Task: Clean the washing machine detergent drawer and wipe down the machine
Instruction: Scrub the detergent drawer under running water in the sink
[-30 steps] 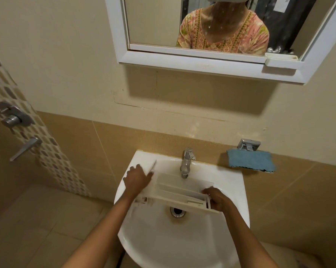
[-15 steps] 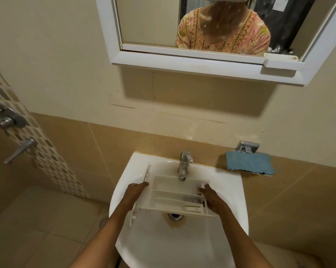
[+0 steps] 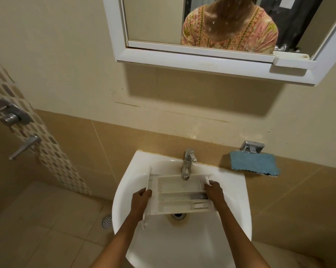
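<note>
Detergent drawer (image 3: 179, 197) held between left hand (image 3: 141, 198) and right hand (image 3: 214, 192).

A white sink (image 3: 182, 246) with a chrome tap (image 3: 188, 161) sits below a mirror (image 3: 155, 20).

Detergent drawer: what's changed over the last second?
The detergent drawer has swung from skewed to square across the sink, open side up under the tap. The left hand slid from its far corner to its left end. The right hand still grips the right end. The blue cloth stayed beside the sink.
</note>
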